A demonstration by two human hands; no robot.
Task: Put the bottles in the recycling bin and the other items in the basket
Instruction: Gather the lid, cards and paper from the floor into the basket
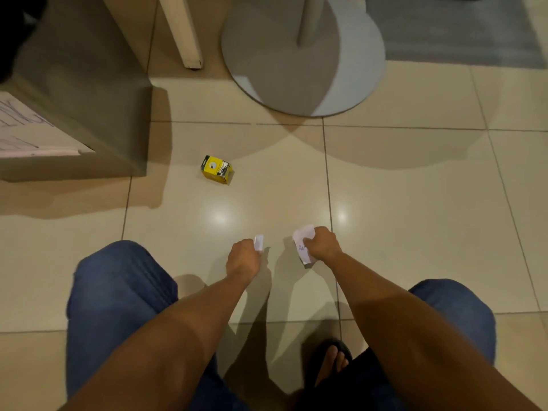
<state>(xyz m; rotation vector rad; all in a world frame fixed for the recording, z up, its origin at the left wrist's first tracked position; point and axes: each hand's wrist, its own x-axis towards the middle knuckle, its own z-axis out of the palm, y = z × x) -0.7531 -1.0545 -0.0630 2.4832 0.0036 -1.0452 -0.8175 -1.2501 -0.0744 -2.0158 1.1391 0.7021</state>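
Note:
I crouch over a tiled floor. My left hand point(243, 256) is closed around a small scrap of white paper point(259, 242) that sticks out past the fingers. My right hand point(321, 244) grips a larger crumpled white paper point(303, 243) with handwriting on it, held just above the floor. A small yellow and black carton point(217, 169) lies on its side on the tiles ahead and to the left of both hands. No bottle, bin or basket is clearly in view.
A cardboard box point(98, 114) with a white label point(26, 129) stands at the left. A round grey stand base point(302, 54) and a cream furniture leg point(184, 31) are ahead. A grey mat point(462, 28) lies far right. My knees and a sandalled foot point(332, 360) are below.

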